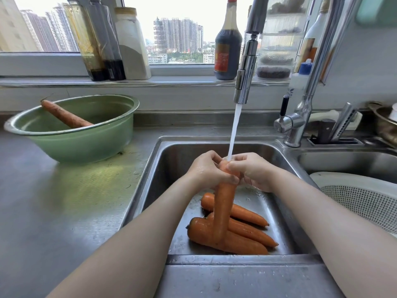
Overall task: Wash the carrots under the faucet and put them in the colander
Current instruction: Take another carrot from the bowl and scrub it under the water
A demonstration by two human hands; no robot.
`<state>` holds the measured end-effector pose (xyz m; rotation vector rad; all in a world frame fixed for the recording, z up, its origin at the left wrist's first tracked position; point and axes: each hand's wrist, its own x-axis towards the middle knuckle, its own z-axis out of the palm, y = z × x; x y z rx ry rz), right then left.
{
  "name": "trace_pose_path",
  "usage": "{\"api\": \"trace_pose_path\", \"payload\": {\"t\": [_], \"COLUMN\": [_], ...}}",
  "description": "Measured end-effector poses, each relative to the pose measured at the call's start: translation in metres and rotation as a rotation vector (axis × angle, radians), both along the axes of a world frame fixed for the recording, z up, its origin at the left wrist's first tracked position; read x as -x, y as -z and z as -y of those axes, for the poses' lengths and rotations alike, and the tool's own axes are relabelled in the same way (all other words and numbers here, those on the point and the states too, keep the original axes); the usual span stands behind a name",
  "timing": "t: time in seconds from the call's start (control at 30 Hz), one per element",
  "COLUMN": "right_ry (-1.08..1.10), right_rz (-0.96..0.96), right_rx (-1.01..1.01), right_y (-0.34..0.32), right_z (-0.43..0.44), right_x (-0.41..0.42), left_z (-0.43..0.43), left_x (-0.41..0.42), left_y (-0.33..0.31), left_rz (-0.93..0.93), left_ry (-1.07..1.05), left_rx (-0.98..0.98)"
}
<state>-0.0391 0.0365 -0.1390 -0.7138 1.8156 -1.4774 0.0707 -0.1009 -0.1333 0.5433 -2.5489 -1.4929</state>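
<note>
Two hands on one carrot (pixel 223 207): your left hand (pixel 207 171) and right hand (pixel 254 171) both curl round its upper end, where the stream (pixel 234 130) hits, above the sink (pixel 163 179). Only that end is getting water, so slide it up through the flow and turn it as your fingers rub, until the lower half is rinsed. Grip firmly; wet skin likely slips. Three carrots (pixel 247 232) lie below, and the colander (pixel 361 201) sits to your right.

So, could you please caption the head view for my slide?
Left hand and right hand hold a carrot under the faucet stream; three carrots lie in the sink.
</note>
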Motion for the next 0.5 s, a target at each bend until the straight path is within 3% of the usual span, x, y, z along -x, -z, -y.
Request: {"api": "trace_pose_path", "payload": {"t": [0.13, 0.33, 0.5], "right_ry": [-0.015, 0.057, 0.080], "right_rz": [0.059, -0.006, 0.118], "right_rx": [0.016, -0.047, 0.059], "right_y": [-0.002, 0.001, -0.009], "right_z": [-0.002, 0.004, -0.007], "right_x": [0.003, 0.002, 0.001], "left_z": [-0.001, -0.005, 0.015], "left_x": [0.001, 0.001, -0.008], "left_y": [-0.001, -0.001, -0.002], "left_rz": [-0.008, -0.015, -0.034], "left_ry": [-0.010, 0.020, 0.090], "left_rx": [0.015, 0.013, -0.168]}}
